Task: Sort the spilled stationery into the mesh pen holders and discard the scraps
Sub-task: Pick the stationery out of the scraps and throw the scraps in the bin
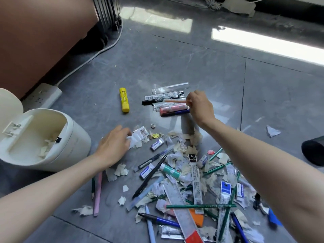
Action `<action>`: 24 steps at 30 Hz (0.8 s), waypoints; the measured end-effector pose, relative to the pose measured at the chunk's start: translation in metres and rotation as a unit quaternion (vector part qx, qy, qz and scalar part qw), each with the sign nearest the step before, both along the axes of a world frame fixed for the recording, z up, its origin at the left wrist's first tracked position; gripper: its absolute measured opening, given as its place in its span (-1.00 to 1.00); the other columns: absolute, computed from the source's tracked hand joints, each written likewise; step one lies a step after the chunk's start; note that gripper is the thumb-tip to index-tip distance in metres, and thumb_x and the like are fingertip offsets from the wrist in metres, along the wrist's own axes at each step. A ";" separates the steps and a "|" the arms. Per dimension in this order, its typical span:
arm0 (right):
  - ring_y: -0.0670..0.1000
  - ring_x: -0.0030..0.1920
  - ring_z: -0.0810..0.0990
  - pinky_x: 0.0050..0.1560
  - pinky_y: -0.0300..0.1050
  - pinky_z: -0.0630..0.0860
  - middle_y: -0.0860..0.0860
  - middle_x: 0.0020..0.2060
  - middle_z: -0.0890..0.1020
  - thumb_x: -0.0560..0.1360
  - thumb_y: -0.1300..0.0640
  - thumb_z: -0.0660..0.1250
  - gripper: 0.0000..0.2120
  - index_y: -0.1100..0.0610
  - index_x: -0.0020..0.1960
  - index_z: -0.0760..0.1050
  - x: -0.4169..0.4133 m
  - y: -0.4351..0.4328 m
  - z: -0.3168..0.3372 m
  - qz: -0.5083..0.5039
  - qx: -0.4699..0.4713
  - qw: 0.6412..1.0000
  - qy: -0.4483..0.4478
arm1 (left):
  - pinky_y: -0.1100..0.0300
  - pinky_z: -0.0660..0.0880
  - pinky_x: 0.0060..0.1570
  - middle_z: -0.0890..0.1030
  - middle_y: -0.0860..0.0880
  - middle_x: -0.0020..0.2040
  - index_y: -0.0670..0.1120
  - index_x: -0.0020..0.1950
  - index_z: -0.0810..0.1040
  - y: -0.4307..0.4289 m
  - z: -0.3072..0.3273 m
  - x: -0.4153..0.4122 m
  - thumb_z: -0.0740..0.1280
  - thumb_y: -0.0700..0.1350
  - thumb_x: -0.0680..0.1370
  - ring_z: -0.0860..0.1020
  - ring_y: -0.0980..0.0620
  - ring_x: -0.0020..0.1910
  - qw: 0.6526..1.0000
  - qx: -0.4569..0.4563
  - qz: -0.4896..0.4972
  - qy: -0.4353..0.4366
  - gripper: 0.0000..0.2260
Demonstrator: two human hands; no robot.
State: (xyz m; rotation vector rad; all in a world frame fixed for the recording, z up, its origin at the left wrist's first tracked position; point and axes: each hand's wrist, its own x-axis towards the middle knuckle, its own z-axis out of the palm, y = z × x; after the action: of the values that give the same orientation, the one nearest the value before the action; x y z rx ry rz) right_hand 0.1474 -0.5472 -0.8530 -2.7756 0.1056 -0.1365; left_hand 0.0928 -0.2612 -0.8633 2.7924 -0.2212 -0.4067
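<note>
Floor: glossy grey stone-look tiles point(175, 55) with thin dark joints; bright window reflections lie across the far part.
Room edge: a brown upholstered furniture side point(40, 37) fills the upper left, with a white cable point(98, 53) running along the floor to a white power strip point(43, 95) at its foot.
Bin: a cream plastic waste bin point(73, 137) stands at the left with its lid flipped open; pale paper scraps lie inside.
Spill: a heap of torn pale paper scraps point(182, 148), green pencils, blue pens, white erasers in blue sleeves and a clear plastic ruler point(178, 207) covers the near centre and right of the floor.
Sorted row: beyond the heap, several pens and markers lie side by side point(168, 104); a yellow cylindrical glue stick point(124, 102) lies apart to their left.
Pen holder: a dark mesh object point(313, 151) shows at the right edge, too cut off to identify for certain.
Left hand point(114, 146): palm down on the floor, fingers curled onto a clear plastic wrapper with a barcode point(140, 135).
Right hand point(199, 106): raised over the sorted row, thumb and forefinger pinching one end of a thin peach-coloured pen point(175, 101), which points left.
</note>
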 end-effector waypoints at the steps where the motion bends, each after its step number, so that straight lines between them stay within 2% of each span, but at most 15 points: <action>1: 0.21 0.03 0.46 -0.20 -0.08 0.30 0.19 0.02 0.50 0.50 0.28 0.19 -0.87 0.25 0.01 0.47 0.004 0.000 0.000 -0.006 -0.001 1.000 0.000 | -0.02 0.46 0.03 0.48 -0.10 0.05 -0.05 0.07 0.52 -0.001 -0.002 0.002 0.21 -0.15 0.52 0.50 -0.17 0.09 1.000 0.001 0.002 0.002 -0.83; 6: 0.20 0.15 0.42 -0.05 -0.04 0.36 0.18 0.12 0.52 0.53 0.24 0.19 -0.76 0.23 0.14 0.53 0.018 0.002 -0.007 0.031 -0.045 0.998 0.036 | -0.01 0.46 0.03 0.47 -0.07 0.04 -0.03 0.03 0.50 -0.003 -0.005 0.005 0.20 -0.15 0.53 0.48 -0.15 0.07 1.000 -0.007 0.014 -0.001 -0.86; 8: 0.18 0.16 0.40 -0.06 -0.03 0.35 0.16 0.12 0.54 0.53 0.25 0.19 -0.74 0.19 0.16 0.56 0.020 0.001 -0.013 0.043 -0.059 0.996 0.042 | -0.01 0.46 0.00 0.47 -0.07 0.04 -0.04 0.03 0.51 -0.005 -0.008 0.005 0.20 -0.15 0.53 0.48 -0.15 0.05 1.000 -0.012 0.019 -0.014 -0.86; 11: 0.17 0.16 0.39 -0.08 -0.05 0.34 0.15 0.12 0.52 0.53 0.25 0.21 -0.73 0.18 0.18 0.55 0.017 0.001 -0.019 0.034 -0.054 0.998 0.021 | -0.01 0.46 -0.02 0.46 -0.06 0.02 -0.05 0.05 0.51 -0.006 -0.011 0.005 0.21 -0.14 0.54 0.48 -0.12 0.04 0.999 -0.020 0.037 -0.033 -0.86; 14: 0.19 0.20 0.38 -0.03 0.02 0.40 0.16 0.19 0.46 0.50 0.29 0.23 -0.66 0.19 0.26 0.47 0.012 0.001 -0.021 0.024 -0.047 0.998 0.018 | 0.00 0.44 -0.03 0.45 -0.06 0.02 -0.06 0.06 0.51 -0.009 -0.011 0.003 0.22 -0.10 0.55 0.47 -0.11 0.05 0.999 -0.017 0.041 -0.031 -0.86; 17: 0.20 0.23 0.37 -0.01 0.06 0.43 0.17 0.22 0.42 0.45 0.34 0.27 -0.57 0.18 0.31 0.42 0.007 0.007 -0.019 0.016 -0.024 0.999 0.019 | 0.05 0.41 -0.06 0.45 -0.06 0.04 -0.08 0.09 0.51 -0.011 -0.009 0.002 0.22 -0.10 0.56 0.47 -0.10 0.05 0.999 -0.018 0.038 -0.031 -0.85; 20: 0.16 0.20 0.41 0.01 0.03 0.46 0.16 0.22 0.41 0.42 0.37 0.28 -0.53 0.19 0.33 0.40 -0.005 0.024 -0.014 0.029 0.013 0.999 -0.017 | 0.05 0.43 -0.05 0.45 -0.07 0.06 -0.08 0.12 0.50 -0.014 -0.006 0.000 0.23 -0.12 0.55 0.47 -0.10 0.07 0.999 -0.021 0.038 -0.025 -0.83; 22: 0.03 0.14 0.41 0.12 -0.07 0.47 0.12 0.20 0.43 0.49 0.26 0.29 -0.61 0.18 0.32 0.41 -0.021 0.040 -0.011 0.092 0.059 0.994 -0.024 | 0.02 0.43 0.00 0.43 -0.08 0.10 -0.08 0.16 0.47 -0.018 -0.003 -0.003 0.24 -0.12 0.54 0.44 -0.10 0.13 0.999 0.000 0.037 -0.012 -0.80; 24: -0.05 0.14 0.38 0.19 -0.18 0.41 0.07 0.21 0.42 0.54 0.03 0.28 -0.62 0.14 0.31 0.39 -0.039 0.055 -0.010 0.175 0.087 0.980 0.041 | 0.02 0.39 0.04 0.42 -0.09 0.14 -0.08 0.20 0.43 -0.022 0.000 -0.005 0.27 -0.10 0.54 0.38 -0.10 0.20 0.999 0.040 0.030 0.003 -0.76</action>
State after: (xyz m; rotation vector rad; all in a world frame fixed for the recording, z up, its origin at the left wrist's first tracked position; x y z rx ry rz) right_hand 0.1082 -0.4926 -0.8629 -2.5761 -0.3348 0.0736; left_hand 0.0874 -0.2833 -0.8632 2.8675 -0.1229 -0.4171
